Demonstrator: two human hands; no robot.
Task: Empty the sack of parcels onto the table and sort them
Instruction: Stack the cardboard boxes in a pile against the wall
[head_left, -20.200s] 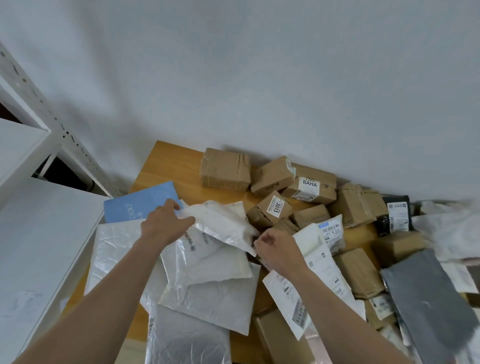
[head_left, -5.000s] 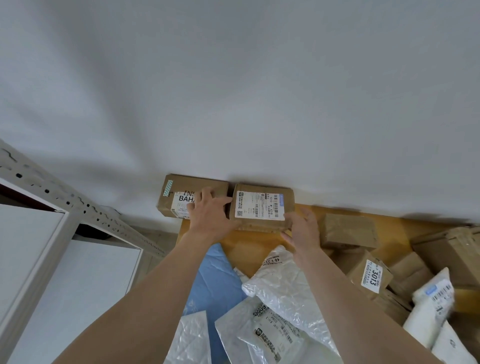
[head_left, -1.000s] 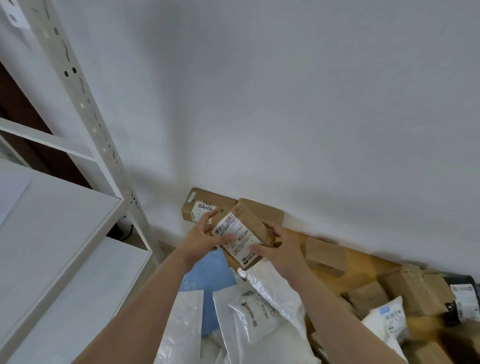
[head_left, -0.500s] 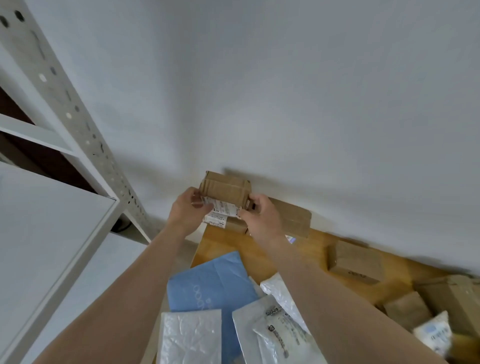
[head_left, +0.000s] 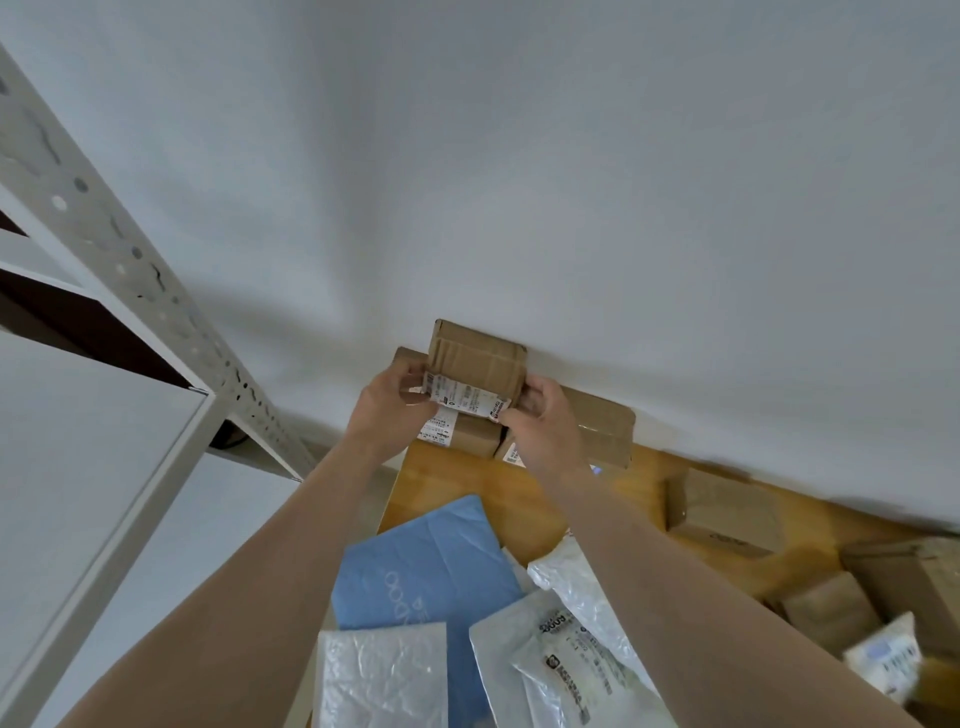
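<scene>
A small taped cardboard box (head_left: 475, 364) with a white label on its near edge sits on top of another labelled box (head_left: 467, 434) in the table's far left corner, against the wall. My left hand (head_left: 387, 410) grips its left end and my right hand (head_left: 543, 423) grips its right end. A wider brown box (head_left: 602, 431) lies beside the stack, to the right, partly hidden by my right hand. Nearer me lie a blue mailer (head_left: 426, 566) and white and silver poly mailers (head_left: 566, 660).
The wooden table (head_left: 447, 483) ends at its left edge beside a grey metal shelf rack (head_left: 130, 270). More cardboard boxes (head_left: 727, 506) and a small white parcel (head_left: 883, 657) crowd the right side. The white wall runs right behind the boxes.
Over the last second both hands carried the small box from above the mailers to the far corner and set it on the labelled box there. The view has shifted slightly.
</scene>
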